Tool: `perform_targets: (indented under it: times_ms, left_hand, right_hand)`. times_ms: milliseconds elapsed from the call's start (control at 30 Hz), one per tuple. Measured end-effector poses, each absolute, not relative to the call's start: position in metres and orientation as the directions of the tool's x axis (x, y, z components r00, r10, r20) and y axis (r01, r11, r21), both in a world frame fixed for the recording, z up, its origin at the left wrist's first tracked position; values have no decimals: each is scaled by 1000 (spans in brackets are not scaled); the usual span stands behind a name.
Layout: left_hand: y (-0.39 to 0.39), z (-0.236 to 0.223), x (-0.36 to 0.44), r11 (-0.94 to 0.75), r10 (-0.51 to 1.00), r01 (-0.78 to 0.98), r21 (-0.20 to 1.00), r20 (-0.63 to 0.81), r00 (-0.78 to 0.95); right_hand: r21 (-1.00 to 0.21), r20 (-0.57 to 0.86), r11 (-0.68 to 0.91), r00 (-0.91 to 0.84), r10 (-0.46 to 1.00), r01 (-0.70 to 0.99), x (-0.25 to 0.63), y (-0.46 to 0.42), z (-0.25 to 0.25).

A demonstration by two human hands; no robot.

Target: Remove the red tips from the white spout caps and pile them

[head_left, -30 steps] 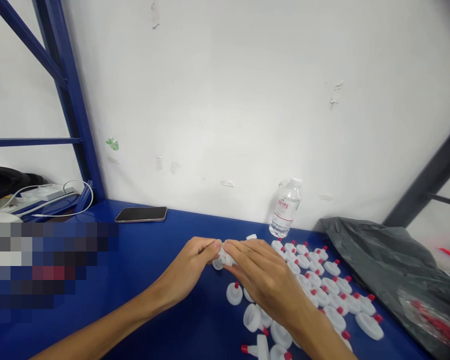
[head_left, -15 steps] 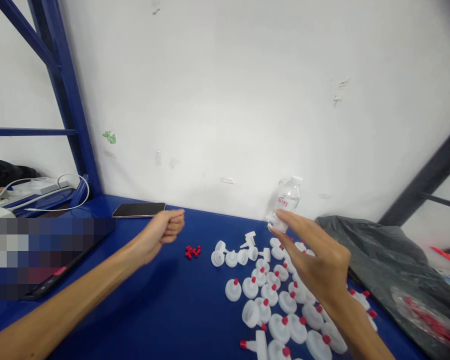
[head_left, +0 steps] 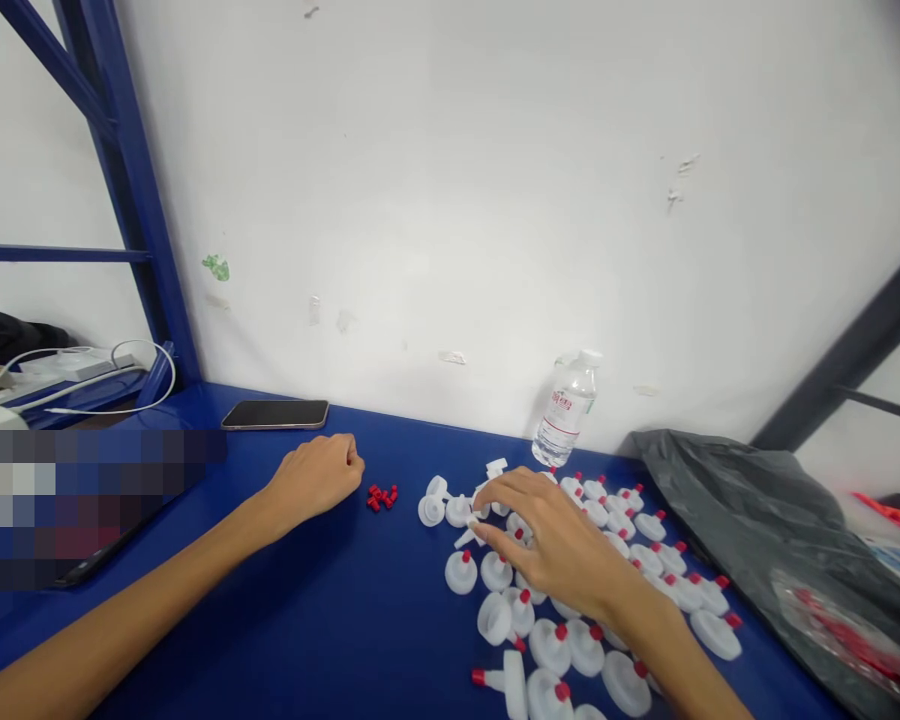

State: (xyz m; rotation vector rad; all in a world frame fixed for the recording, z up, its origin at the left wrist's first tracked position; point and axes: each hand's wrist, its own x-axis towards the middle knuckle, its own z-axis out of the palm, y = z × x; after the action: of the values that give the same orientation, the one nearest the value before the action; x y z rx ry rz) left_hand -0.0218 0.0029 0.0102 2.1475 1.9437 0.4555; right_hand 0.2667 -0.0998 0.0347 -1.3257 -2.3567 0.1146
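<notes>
My left hand (head_left: 316, 478) is closed, knuckles up, just left of a small pile of red tip caps (head_left: 381, 498); whatever its curled fingers hold is hidden. Farther right, my right hand (head_left: 551, 535) reaches over the white pieces, with thumb and forefinger closed on a white nozzle cap (head_left: 465, 538) whose thin spout points left. Beside those fingertips lie several bare white nozzle caps (head_left: 430, 510), without red tips. Under and around the right forearm many white nozzle caps with red tips (head_left: 550, 645) are spread over the blue table (head_left: 330, 620).
A clear bottle (head_left: 561, 415) stands against the wall. At the back left lies a phone (head_left: 276, 414). A dark grey plastic bag (head_left: 712, 490) covers the right side, with a clear bag of red pieces (head_left: 844, 630) on it. White cables (head_left: 171, 375) hang at left.
My right hand has moved left and down from in front of the bottle to the bare white caps, its fingers closing on one. My left hand has turned knuckles up, still closed.
</notes>
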Motion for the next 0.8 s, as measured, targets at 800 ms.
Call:
perform_targets:
  times_ms: [800]
  left_hand:
    - [-61,18,26,-657,743,542,525,325,585]
  right_hand:
    - [-540,442,615,-428,788,575,236,-108,24]
